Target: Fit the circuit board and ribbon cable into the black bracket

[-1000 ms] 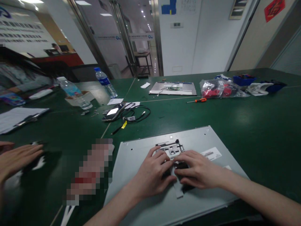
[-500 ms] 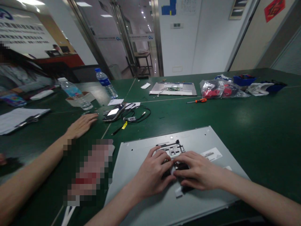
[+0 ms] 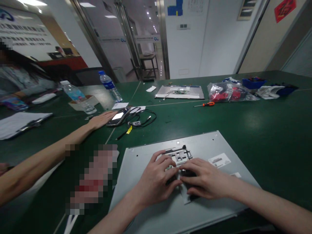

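A grey metal panel [image 3: 209, 201] lies flat on the green table in front of me, with a white label near its right side. My left hand [image 3: 156, 180] and my right hand [image 3: 206, 180] rest on its middle, fingers curled and pinched together over a small dark part [image 3: 185, 174] and a pale strip. Just beyond my fingertips sits a black-framed bracket [image 3: 179, 154] on the panel. What my fingers grip is mostly hidden under them.
Another person's arm reaches across from the left, the hand [image 3: 101, 119] touching a phone [image 3: 118, 117] beside a black cable [image 3: 141, 118]. Two water bottles [image 3: 109, 86] stand behind. Further back lie a second panel [image 3: 180, 92], an orange screwdriver [image 3: 204, 104] and plastic bags [image 3: 229, 91]. A clipboard [image 3: 20, 122] sits left.
The other person's hand has stretched forward from the table's left edge to the phone. My own hands have stayed on the panel, the fingers shifting only slightly.
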`<move>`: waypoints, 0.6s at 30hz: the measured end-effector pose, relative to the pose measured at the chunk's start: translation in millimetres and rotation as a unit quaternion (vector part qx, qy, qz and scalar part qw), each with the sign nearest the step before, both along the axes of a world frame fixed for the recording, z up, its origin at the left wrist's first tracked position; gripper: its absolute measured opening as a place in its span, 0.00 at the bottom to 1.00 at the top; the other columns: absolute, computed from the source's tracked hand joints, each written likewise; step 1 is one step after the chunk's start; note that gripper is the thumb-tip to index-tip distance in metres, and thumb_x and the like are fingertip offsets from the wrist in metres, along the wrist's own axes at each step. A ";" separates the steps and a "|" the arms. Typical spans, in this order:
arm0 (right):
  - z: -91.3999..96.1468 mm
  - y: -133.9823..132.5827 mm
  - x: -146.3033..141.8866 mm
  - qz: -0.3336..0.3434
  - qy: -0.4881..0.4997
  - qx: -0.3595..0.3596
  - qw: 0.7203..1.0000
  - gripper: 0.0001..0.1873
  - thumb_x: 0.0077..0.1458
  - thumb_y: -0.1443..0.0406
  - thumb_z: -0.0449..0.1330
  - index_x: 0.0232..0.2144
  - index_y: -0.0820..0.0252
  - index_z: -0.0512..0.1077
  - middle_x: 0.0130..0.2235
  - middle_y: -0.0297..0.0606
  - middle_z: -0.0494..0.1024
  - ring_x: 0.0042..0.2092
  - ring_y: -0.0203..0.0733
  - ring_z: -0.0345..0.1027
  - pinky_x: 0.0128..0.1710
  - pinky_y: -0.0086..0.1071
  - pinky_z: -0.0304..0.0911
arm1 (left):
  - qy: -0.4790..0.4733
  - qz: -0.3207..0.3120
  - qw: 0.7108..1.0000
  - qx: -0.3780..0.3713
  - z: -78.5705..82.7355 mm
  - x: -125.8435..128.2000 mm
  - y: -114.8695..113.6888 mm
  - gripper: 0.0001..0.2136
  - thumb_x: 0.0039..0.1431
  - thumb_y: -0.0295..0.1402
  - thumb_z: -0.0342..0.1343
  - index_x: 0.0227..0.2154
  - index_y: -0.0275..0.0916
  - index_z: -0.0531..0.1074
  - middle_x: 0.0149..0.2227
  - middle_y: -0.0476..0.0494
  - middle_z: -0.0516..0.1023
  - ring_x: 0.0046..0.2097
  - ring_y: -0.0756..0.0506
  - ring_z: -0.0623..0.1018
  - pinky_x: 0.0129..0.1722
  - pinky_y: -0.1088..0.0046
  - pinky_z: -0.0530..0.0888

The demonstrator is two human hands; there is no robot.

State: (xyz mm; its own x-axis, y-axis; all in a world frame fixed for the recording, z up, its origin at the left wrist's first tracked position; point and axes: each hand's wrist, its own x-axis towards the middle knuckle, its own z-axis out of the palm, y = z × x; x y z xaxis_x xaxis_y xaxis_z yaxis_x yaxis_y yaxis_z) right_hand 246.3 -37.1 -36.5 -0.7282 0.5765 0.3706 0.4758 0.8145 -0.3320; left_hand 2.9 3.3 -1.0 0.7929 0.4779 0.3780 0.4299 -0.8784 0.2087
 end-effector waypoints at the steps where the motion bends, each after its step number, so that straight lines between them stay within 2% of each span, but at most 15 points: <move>1: -0.3 -0.1 -0.2 -0.001 0.002 0.002 1.000 0.15 0.65 0.59 0.61 0.51 0.57 0.75 0.57 0.46 0.73 0.57 0.51 0.65 0.56 0.47 0.65 | 0.002 0.001 1.000 -0.003 -0.6 0.2 0.0 0.09 0.63 0.37 0.60 0.44 0.44 0.78 0.40 0.45 0.79 0.46 0.40 0.76 0.59 0.49 0.65; 6: -0.5 -0.8 -0.7 -0.002 0.005 0.009 1.000 0.16 0.66 0.59 0.60 0.53 0.57 0.74 0.56 0.45 0.73 0.56 0.50 0.65 0.56 0.45 0.65 | 0.028 0.007 0.999 -0.024 -3.9 0.7 0.4 0.12 0.59 0.40 0.64 0.44 0.42 0.78 0.41 0.45 0.79 0.47 0.38 0.76 0.61 0.46 0.63; 12: 0.7 -0.2 1.1 -0.009 0.013 0.023 1.000 0.12 0.67 0.60 0.58 0.50 0.56 0.75 0.56 0.43 0.74 0.54 0.49 0.66 0.55 0.43 0.65 | 0.045 0.007 0.998 -0.030 -5.3 -0.1 -0.3 0.13 0.58 0.38 0.65 0.45 0.42 0.77 0.42 0.44 0.79 0.48 0.38 0.76 0.63 0.46 0.61; 18: 0.6 0.3 1.4 -0.028 0.028 0.062 0.997 0.10 0.68 0.61 0.57 0.46 0.56 0.77 0.47 0.42 0.77 0.47 0.46 0.67 0.47 0.41 0.64 | 0.039 0.008 0.999 -0.019 -9.5 -0.4 0.8 0.11 0.59 0.39 0.65 0.42 0.42 0.77 0.42 0.45 0.80 0.47 0.39 0.76 0.62 0.48 0.61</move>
